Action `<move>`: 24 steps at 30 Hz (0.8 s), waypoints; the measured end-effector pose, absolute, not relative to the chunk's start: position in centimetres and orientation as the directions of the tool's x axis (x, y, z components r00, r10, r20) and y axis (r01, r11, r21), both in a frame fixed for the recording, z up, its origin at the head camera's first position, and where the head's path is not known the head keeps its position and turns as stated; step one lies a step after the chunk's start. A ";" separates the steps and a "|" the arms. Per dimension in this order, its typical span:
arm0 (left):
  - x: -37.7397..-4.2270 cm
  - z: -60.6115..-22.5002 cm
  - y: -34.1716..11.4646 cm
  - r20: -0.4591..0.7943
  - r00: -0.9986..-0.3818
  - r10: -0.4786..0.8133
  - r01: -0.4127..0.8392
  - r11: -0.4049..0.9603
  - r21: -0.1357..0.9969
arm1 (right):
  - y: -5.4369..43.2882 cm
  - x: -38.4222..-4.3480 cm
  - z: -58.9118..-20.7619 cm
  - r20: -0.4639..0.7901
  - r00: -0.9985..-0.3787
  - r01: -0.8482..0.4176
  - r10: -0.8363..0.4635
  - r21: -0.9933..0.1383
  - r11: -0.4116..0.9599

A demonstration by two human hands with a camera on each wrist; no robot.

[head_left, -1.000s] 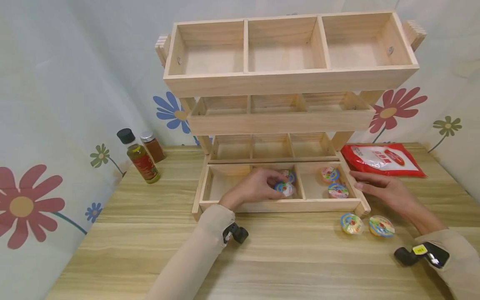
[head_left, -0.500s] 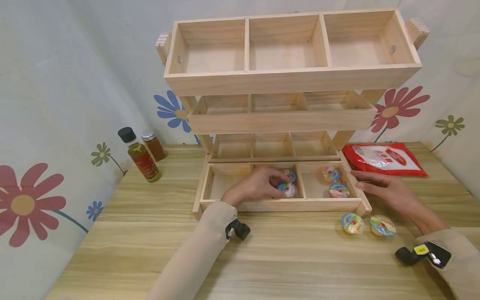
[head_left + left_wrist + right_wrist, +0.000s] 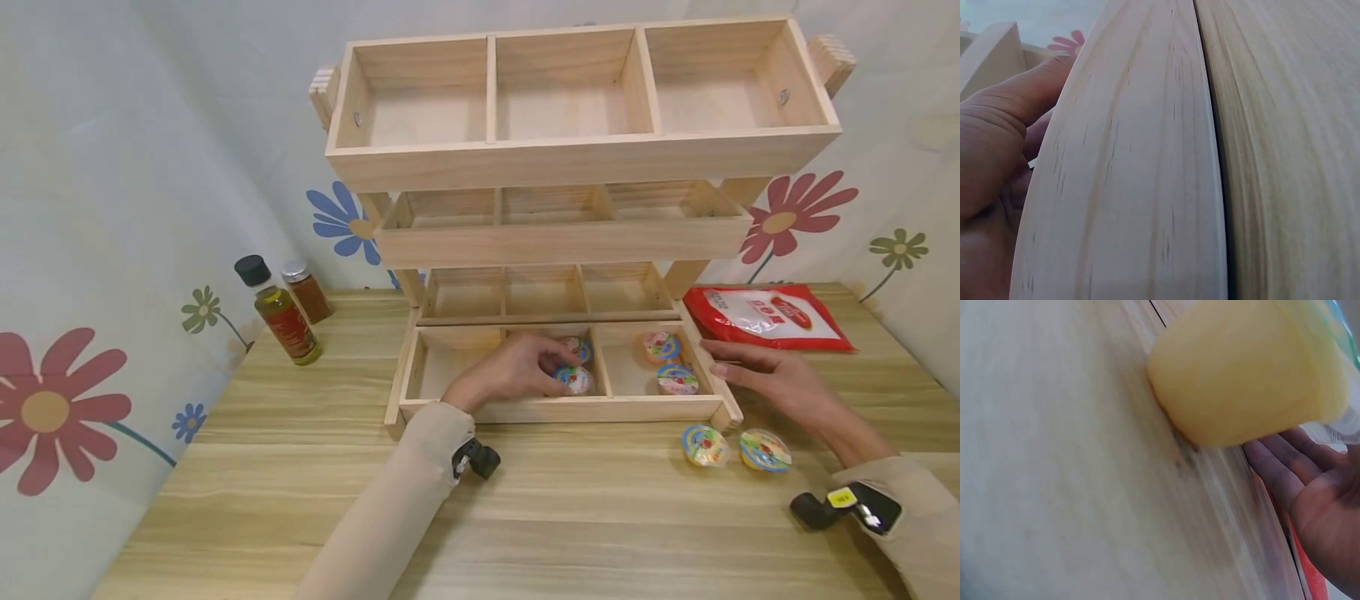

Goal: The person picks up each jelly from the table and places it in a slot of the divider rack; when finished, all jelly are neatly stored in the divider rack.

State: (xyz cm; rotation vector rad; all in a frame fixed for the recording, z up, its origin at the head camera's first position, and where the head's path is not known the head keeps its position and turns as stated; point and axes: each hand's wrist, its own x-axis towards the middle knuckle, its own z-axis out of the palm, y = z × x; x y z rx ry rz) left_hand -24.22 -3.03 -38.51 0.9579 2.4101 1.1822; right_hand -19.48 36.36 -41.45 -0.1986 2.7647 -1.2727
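My left hand [image 3: 517,367] reaches into the middle compartment of the lowest tray [image 3: 551,411] of a wooden rack. Its thumb and fingers are around the left side of a jelly cup [image 3: 576,381] with a printed lid. Just behind sits another jelly cup [image 3: 577,347], partly hidden by the fingers. In the left wrist view the tray's front board [image 3: 1129,156] covers the fingertips and the cup. My right hand [image 3: 780,383] has its fingers extended against the rack's right end. In front of it stand two yellow jelly cups, one at left [image 3: 705,447] and one at right [image 3: 765,451].
Two pink jelly cups, one behind [image 3: 662,347] and one in front [image 3: 677,380], sit in the right compartment. A red and white bag [image 3: 772,317] lies at right. An oil bottle [image 3: 287,321] and a brown jar [image 3: 307,293] stand at left. Upper trays [image 3: 585,162] overhang the lowest one.
The front jelly cup in the middle compartment has shifted slightly to the right, with my left hand at it. My right hand stays against the rack's end.
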 end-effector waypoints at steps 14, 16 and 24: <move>-24.3 -38.5 -2.8 0.016 -0.740 0.672 0.448 0.475 0.758 | 36.2 -19.3 -41.2 -0.027 -0.986 -0.086 -0.165 -0.763 0.640; -24.3 -38.5 -2.8 0.020 -0.742 0.670 0.453 0.480 0.751 | 36.2 -19.3 -41.2 -0.039 -0.985 -0.077 -0.166 -0.765 0.639; -24.2 -38.6 -2.7 0.048 -0.746 0.664 0.463 0.466 0.754 | 36.2 -19.4 -41.3 -0.066 -0.983 -0.058 -0.169 -0.769 0.637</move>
